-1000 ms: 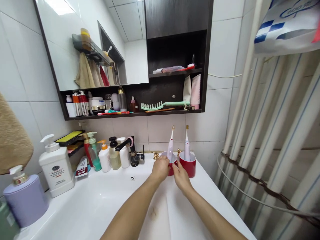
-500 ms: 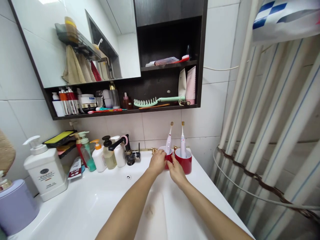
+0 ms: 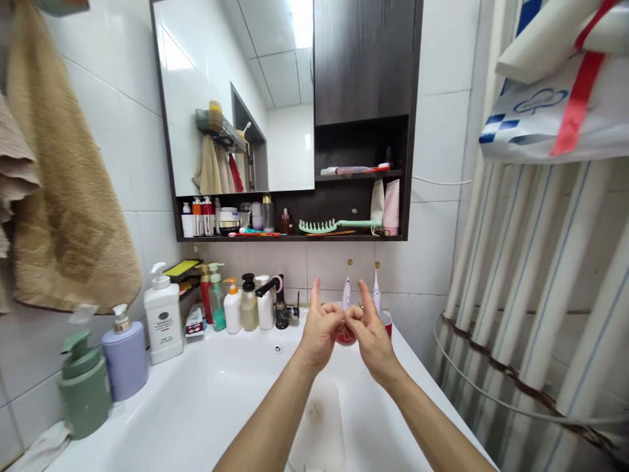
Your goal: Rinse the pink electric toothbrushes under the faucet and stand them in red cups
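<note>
My left hand (image 3: pixel 320 328) and my right hand (image 3: pixel 369 333) are raised above the basin, fingertips meeting in front of the cups. On each, one finger points up while the others are bent into a pinch. Anything between the fingertips is too small or hidden to make out. Behind them stands a red cup (image 3: pixel 346 337), largely covered, with a pale electric toothbrush (image 3: pixel 346 293) upright in it. To its right, a second red cup (image 3: pixel 388 322), partly behind my right hand, holds another electric toothbrush (image 3: pixel 377 294).
A black faucet (image 3: pixel 279 298) stands left of the cups, beside several pump bottles (image 3: pixel 249 305). The white sink (image 3: pixel 221 387) spreads below my arms. Overhead hangs a dark mirror cabinet (image 3: pixel 363 65); pipes (image 3: pixel 511 282) line the right wall. A brown towel (image 3: pixel 73 196) hangs left.
Both hands have come off the left red cup and back toward me, now meeting at the fingertips. The view has shifted, showing more of the cabinet and towel.
</note>
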A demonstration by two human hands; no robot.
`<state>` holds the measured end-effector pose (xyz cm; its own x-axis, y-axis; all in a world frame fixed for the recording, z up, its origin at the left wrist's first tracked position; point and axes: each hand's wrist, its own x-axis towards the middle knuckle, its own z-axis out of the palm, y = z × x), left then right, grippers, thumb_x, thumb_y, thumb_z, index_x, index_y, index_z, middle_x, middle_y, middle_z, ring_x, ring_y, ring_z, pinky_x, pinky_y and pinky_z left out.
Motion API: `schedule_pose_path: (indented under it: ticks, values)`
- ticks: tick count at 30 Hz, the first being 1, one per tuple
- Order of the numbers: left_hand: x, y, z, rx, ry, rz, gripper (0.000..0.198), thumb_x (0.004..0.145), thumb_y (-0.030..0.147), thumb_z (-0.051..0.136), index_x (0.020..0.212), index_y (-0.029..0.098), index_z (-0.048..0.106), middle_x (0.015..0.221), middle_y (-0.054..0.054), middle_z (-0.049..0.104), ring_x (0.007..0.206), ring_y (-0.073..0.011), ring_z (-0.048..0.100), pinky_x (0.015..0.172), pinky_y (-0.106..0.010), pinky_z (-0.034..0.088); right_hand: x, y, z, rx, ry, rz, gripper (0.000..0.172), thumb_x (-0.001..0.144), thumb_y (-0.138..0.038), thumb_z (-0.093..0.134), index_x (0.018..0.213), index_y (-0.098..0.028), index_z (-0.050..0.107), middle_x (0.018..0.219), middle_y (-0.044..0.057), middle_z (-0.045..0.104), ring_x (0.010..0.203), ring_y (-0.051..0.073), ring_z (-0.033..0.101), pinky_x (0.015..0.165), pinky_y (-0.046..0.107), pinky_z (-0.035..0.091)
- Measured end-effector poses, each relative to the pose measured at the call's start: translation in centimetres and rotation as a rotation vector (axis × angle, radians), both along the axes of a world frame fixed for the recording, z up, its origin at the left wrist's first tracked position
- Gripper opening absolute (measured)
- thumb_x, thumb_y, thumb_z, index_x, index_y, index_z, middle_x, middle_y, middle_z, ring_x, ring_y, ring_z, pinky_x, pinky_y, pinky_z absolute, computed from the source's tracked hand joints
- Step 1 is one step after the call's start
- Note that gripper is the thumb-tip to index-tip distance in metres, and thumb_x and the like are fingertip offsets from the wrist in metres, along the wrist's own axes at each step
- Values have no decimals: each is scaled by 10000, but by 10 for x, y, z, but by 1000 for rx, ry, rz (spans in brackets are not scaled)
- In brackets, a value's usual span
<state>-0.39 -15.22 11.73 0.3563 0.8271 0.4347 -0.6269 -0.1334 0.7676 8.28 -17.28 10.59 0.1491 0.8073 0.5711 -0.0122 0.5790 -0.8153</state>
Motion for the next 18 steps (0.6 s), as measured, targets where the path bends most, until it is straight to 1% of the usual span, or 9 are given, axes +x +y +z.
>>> schedule_pose_path:
  ticks: [3, 5, 6, 7, 8, 9, 11, 15, 18]
  values:
    - [-7, -14, 6, -4, -9, -26, 816, 537, 125, 520, 1183, 282, 46, 535, 92, 424, 426, -46, 382, 461, -201, 316, -9, -15, 11, -18, 41, 51, 672, 661, -214, 440, 1215, -266, 64, 509, -92, 366, 460, 64, 367, 473, 181, 346]
    - [-11, -17, 4, -33, -25, -20, 681, 542, 177, 543, 1133, 250, 213, 509, 87, 433, 414, -49, 387, 442, -195, 305, -11, -19, 11, -72, 81, 50, 581, 659, -239, 445, 1184, -248, 196, 500, -90, 373, 434, 61, 362, 447, 183, 337]
    - [-12, -18, 2, -65, -32, -6, 525, 556, 233, 544, 1041, 210, 343, 485, 78, 434, 401, -48, 384, 426, -188, 292, -11, -20, 10, -107, 104, 39, 455, 669, -273, 431, 1110, -225, 327, 491, -84, 377, 417, 59, 360, 430, 185, 331]
    - [-14, -18, 0, -110, -27, 7, 348, 578, 311, 525, 885, 167, 446, 452, 66, 428, 381, -45, 373, 404, -180, 269, -11, -21, 9, -142, 123, 21, 312, 683, -320, 403, 965, -195, 452, 478, -75, 381, 399, 57, 356, 411, 188, 323]
    - [-16, -18, -3, -161, -3, 11, 284, 602, 403, 479, 705, 138, 480, 411, 54, 413, 356, -41, 355, 377, -174, 235, -11, -21, 8, -171, 134, 0, 261, 696, -372, 363, 770, -170, 511, 463, -65, 382, 380, 55, 350, 392, 190, 313]
    - [-17, -18, -5, -212, 38, 4, 370, 619, 493, 408, 556, 131, 450, 372, 43, 390, 327, -37, 329, 352, -171, 192, -12, -20, 8, -191, 132, -20, 331, 704, -421, 321, 589, -160, 488, 448, -55, 381, 365, 53, 345, 378, 192, 303]
    - [-18, -18, -9, -281, 135, -43, 524, 616, 614, 252, 411, 144, 361, 317, 35, 342, 277, -30, 269, 331, -175, 110, -14, -18, 6, -207, 98, -51, 451, 700, -489, 268, 399, -166, 360, 424, -38, 381, 355, 52, 344, 372, 195, 297]
    - [-15, -14, -17, -309, 248, -96, 596, 583, 675, 127, 363, 156, 318, 281, 35, 305, 243, -29, 225, 330, -186, 61, -16, -8, -3, -254, -27, -132, 505, 672, -551, 242, 333, -178, 270, 422, -14, 419, 371, 61, 363, 387, 199, 313]
    - [-14, -10, -34, -334, 349, -78, 601, 574, 681, 111, 359, 159, 317, 260, 42, 282, 233, -28, 208, 328, -191, 64, -3, 8, -15, -306, -159, -254, 500, 659, -566, 229, 336, -189, 283, 413, -2, 446, 394, 90, 401, 413, 221, 329]
